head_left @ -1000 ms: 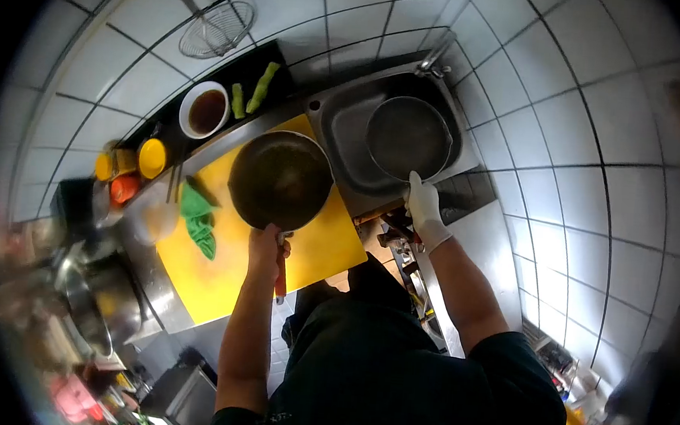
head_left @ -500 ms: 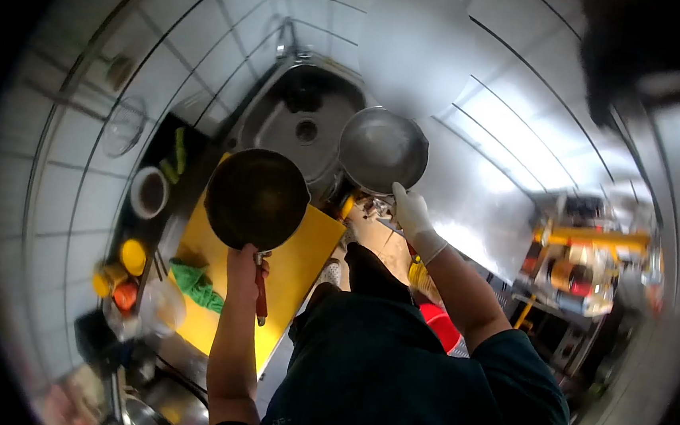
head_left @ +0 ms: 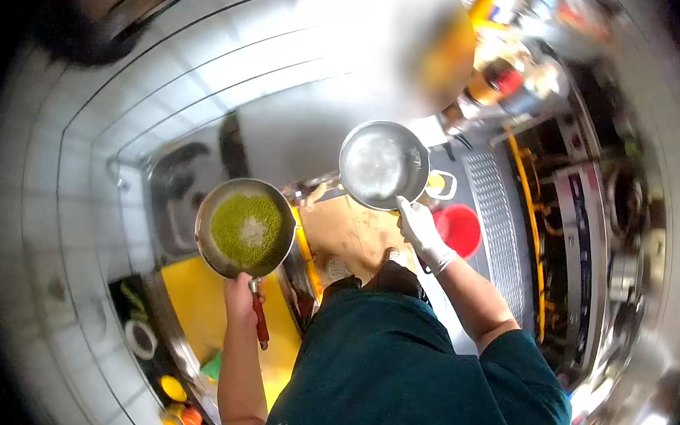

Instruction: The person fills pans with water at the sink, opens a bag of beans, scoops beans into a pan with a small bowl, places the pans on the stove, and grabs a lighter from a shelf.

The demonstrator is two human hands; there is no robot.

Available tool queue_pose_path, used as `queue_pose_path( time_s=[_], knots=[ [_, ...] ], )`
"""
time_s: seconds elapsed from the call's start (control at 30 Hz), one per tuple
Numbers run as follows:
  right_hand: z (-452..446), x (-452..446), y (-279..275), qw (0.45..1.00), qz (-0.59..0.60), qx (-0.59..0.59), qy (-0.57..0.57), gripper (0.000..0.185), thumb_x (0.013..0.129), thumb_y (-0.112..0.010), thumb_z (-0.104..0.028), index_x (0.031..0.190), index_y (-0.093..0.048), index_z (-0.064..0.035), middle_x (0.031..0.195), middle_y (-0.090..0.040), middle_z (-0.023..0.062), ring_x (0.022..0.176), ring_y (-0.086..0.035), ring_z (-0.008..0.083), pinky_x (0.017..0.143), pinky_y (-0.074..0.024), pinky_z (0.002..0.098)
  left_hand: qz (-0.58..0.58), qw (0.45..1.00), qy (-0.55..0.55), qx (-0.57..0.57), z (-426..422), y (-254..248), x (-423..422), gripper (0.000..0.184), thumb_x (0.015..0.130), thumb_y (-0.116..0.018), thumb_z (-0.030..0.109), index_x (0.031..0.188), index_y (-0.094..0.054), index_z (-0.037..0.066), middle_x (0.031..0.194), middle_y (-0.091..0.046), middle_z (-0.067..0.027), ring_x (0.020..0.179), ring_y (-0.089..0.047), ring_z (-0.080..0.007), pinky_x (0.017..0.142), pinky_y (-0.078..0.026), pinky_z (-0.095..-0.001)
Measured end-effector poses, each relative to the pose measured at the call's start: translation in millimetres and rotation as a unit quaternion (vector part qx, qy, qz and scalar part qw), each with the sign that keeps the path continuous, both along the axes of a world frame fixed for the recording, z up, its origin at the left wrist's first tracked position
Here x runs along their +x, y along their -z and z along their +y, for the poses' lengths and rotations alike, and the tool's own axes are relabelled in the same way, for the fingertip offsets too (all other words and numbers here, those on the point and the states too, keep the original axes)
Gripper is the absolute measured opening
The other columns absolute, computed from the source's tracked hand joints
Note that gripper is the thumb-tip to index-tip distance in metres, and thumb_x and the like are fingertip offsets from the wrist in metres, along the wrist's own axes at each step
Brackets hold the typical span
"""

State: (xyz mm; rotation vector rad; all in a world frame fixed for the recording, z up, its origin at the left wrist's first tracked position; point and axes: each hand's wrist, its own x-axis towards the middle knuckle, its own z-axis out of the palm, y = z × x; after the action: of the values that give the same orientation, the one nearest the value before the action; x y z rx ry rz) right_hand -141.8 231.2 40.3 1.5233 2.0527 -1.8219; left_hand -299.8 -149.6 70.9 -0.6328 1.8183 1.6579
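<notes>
My left hand (head_left: 244, 291), bare, is closed around the red handle of a frying pan (head_left: 208, 208). Small green grains (head_left: 237, 222) lie across its bottom, with a pale glare patch in the middle. In a white glove, my right hand (head_left: 424, 233) grips the near side of a metal saucepan (head_left: 349, 162), held up to the right of the frying pan. Its inside is bright and shiny; whether liquid is in it I cannot tell. The two pans are apart, both held in the air.
A sink (head_left: 158, 212) lies to the left, beside a yellow cutting board (head_left: 189, 296). Steel worktop (head_left: 282, 136) stretches along the wall. On the right are a red bucket (head_left: 458, 230), a ribbed metal grate (head_left: 499, 225) and shelves. Bottles and containers (head_left: 494, 81) stand at the upper right.
My view has turned right, with both pans carried along, away from the sink toward the worktop and shelves. The frying pan's inside, dark before, now shows green grains. Both grips stay the same.
</notes>
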Motion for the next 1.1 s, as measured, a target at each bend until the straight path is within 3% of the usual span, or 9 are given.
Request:
queue_pose_path(
  time_s=[0.03, 0.13, 0.3, 0.43, 0.53, 0.67, 0.7, 0.9, 1.1],
  knots=[
    [0, 13, -15, 0.999, -0.003, -0.025, 0.035, 0.049, 0.103, -0.054, -0.048, 0.084, -0.062, -0.0036, 0.065, -0.058, 0.0037, 0.052, -0.054, 0.0141, 0.05, -0.0465, 0.0305, -0.003, 0.999, 0.04, 0.03, -6, 23, -6, 0.014, 0.091, -0.05, 0.009, 0.094, -0.056, -0.003, 0.075, -0.067, -0.0178, 0.048, -0.056, -0.0199, 0.041, -0.044, -0.0327],
    [-7, 76, -19, 0.996, 0.024, 0.011, 0.086, 0.053, 0.105, -0.046, -0.046, 0.073, -0.059, -0.0065, 0.061, -0.054, 0.0022, 0.049, -0.049, 0.0143, 0.045, -0.0426, 0.0313, -0.009, 0.99, 0.115, 0.076, 17, 12, -2, 0.022, 0.092, -0.05, 0.008, 0.111, -0.054, -0.001, 0.078, -0.067, -0.0164, 0.047, -0.054, -0.0194, 0.041, -0.045, -0.0318],
    [34, 187, -41, 0.981, 0.01, 0.007, 0.193, 0.057, 0.105, -0.045, -0.046, 0.073, -0.062, -0.0014, 0.057, -0.053, 0.002, 0.051, -0.053, 0.0162, 0.05, -0.0449, 0.032, 0.007, 0.979, 0.196, 0.053, 121, -24, 48, 0.02, 0.093, -0.048, 0.008, 0.11, -0.054, -0.001, 0.077, -0.067, -0.0172, 0.047, -0.054, -0.0176, 0.039, -0.045, -0.0296],
    [87, 294, 8, 0.975, -0.022, 0.06, 0.214, 0.056, 0.103, -0.049, -0.049, 0.076, -0.061, -0.0015, 0.06, -0.054, 0.0033, 0.049, -0.052, 0.0153, 0.049, -0.0453, 0.0319, -0.024, 0.963, 0.264, 0.04, 213, -17, 98, 0.019, 0.091, -0.05, 0.008, 0.105, -0.056, -0.003, 0.077, -0.067, -0.0178, 0.048, -0.055, -0.0175, 0.04, -0.046, -0.0298],
    [117, 366, 12, 0.965, -0.003, 0.057, 0.256, 0.062, 0.106, -0.044, -0.047, 0.067, -0.065, -0.0018, 0.056, -0.059, 0.0119, 0.052, -0.06, 0.0257, 0.057, -0.0476, 0.0411, -0.035, 0.955, 0.292, 0.028, 279, -17, 149, 0.017, 0.088, -0.053, 0.009, 0.096, -0.058, -0.004, 0.078, -0.067, -0.02, 0.049, -0.055, -0.0178, 0.041, -0.046, -0.0298],
    [155, 464, 6, 0.953, -0.034, 0.08, 0.29, 0.053, 0.105, -0.045, -0.043, 0.083, -0.069, -0.0012, 0.062, -0.062, 0.0155, 0.06, -0.062, 0.0325, 0.065, -0.0482, 0.0465, -0.055, 0.939, 0.337, 0.047, 357, -11, 225, 0.019, 0.085, -0.057, 0.01, 0.098, -0.057, -0.004, 0.082, -0.069, -0.0224, 0.049, -0.055, -0.0192, 0.041, -0.045, -0.0296],
    [165, 488, 5, 0.955, -0.068, 0.027, 0.288, 0.049, 0.105, -0.045, -0.041, 0.094, -0.071, -0.0017, 0.069, -0.066, 0.0175, 0.068, -0.065, 0.0345, 0.069, -0.0495, 0.0476, -0.06, 0.936, 0.344, 0.042, 377, -13, 245, 0.019, 0.085, -0.057, 0.01, 0.098, -0.056, -0.003, 0.082, -0.068, -0.0227, 0.049, -0.055, -0.0193, 0.041, -0.046, -0.0297],
    [203, 602, -3, 0.937, -0.073, 0.066, 0.334, 0.051, 0.106, -0.043, -0.042, 0.095, -0.072, -0.0007, 0.078, -0.068, 0.0186, 0.076, -0.067, 0.0353, 0.075, -0.0502, 0.047, -0.084, 0.907, 0.409, 0.058, 473, -5, 344, 0.017, 0.086, -0.055, 0.01, 0.097, -0.054, -0.002, 0.082, -0.067, -0.0235, 0.049, -0.055, -0.0203, 0.041, -0.047, -0.031],
    [230, 679, 25, 0.911, -0.059, 0.032, 0.407, 0.054, 0.105, -0.048, -0.046, 0.088, -0.069, 0.0014, 0.065, -0.064, 0.0152, 0.061, -0.064, 0.0292, 0.061, -0.0509, 0.0424, -0.087, 0.868, 0.485, 0.064, 552, -7, 403, 0.015, 0.087, -0.053, 0.009, 0.094, -0.059, -0.004, 0.079, -0.067, -0.0208, 0.05, -0.057, -0.02, 0.041, -0.046, -0.0298]
  ],
)
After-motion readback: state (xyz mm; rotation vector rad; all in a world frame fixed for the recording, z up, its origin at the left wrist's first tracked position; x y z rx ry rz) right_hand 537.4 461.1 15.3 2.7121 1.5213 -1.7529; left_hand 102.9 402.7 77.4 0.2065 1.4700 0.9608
